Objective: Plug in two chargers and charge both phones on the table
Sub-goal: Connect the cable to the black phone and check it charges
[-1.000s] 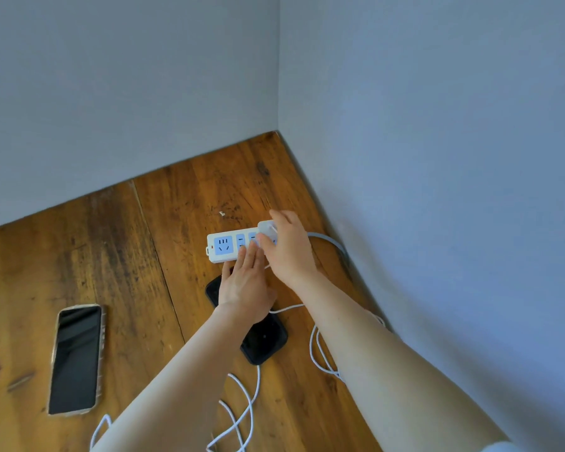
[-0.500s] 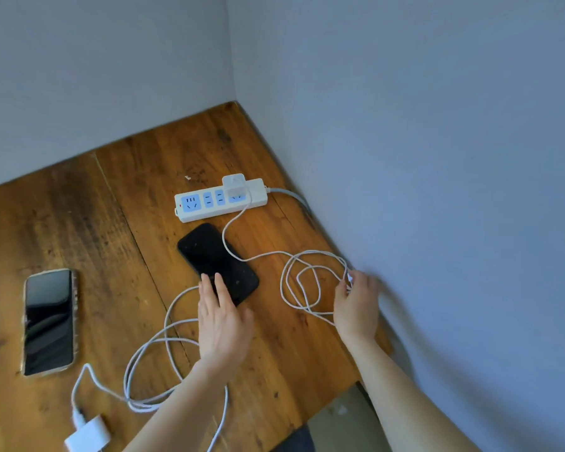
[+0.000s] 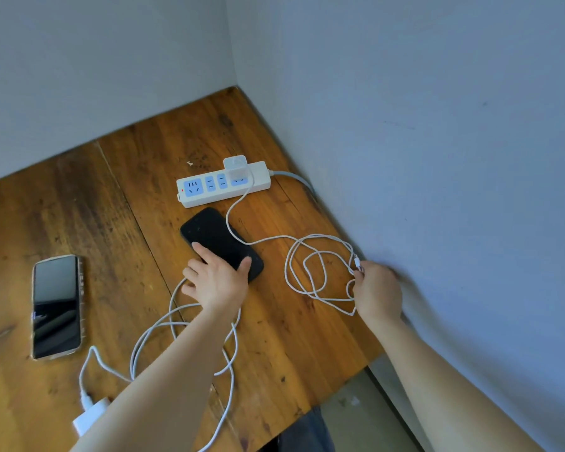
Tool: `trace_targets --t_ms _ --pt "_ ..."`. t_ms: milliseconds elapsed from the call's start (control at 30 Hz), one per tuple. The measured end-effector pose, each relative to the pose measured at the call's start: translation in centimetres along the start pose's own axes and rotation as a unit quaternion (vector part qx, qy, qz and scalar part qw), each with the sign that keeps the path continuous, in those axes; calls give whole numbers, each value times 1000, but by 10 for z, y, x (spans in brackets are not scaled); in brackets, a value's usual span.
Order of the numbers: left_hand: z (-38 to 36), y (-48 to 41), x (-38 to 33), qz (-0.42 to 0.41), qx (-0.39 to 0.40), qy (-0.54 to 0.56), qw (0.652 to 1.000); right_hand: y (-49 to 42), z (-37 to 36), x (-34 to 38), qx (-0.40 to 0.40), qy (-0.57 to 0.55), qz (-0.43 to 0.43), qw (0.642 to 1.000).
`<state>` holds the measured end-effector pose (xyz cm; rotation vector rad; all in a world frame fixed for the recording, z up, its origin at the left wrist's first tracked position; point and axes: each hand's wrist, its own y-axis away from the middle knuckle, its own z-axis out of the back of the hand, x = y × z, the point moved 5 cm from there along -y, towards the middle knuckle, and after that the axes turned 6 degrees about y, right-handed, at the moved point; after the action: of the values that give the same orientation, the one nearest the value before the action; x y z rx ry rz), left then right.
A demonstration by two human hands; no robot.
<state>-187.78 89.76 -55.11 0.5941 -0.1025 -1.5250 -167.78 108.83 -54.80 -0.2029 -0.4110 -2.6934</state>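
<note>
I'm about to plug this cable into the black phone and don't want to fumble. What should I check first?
1. First charger seated in power strip: ok.
2. Strip's red indicator showing: ok.
3. Right hand pinches cable near connector: ok.
4. Left hand rests on black phone: ok.
5. Phone's port facing the connector: cannot tell.
6. Cable slack untangled: not ok, looped.

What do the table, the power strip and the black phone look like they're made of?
Table: wood, likely varnished; grain, dark stains and a plank seam show.
Power strip: smooth white plastic, probably, with blue socket faces.
Black phone: dull dark surface; glass or plastic, cannot tell.
</note>
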Motion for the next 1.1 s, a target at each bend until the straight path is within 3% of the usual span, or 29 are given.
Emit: trace_targets --t_ms 267,500,567,733,800,900,1100 --pt "7 -18 -2 126 32 92 987 15 19 24 19 -199 42 979" --pt "29 8 5 115 24 303 946 21 47 45 99 -236 71 964" --pt "37 23 13 154 55 393 905 28 60 51 125 -245 89 957" --pt "56 91 32 293 167 622 707 66 101 63 143 -288 157 934" --pt "61 113 32 303 209 658 657 84 111 66 149 -292 179 928" --pt "74 136 26 287 248 683 624 113 121 74 174 -300 224 911" --pt "93 154 15 253 254 689 629 139 138 87 163 -287 274 904"
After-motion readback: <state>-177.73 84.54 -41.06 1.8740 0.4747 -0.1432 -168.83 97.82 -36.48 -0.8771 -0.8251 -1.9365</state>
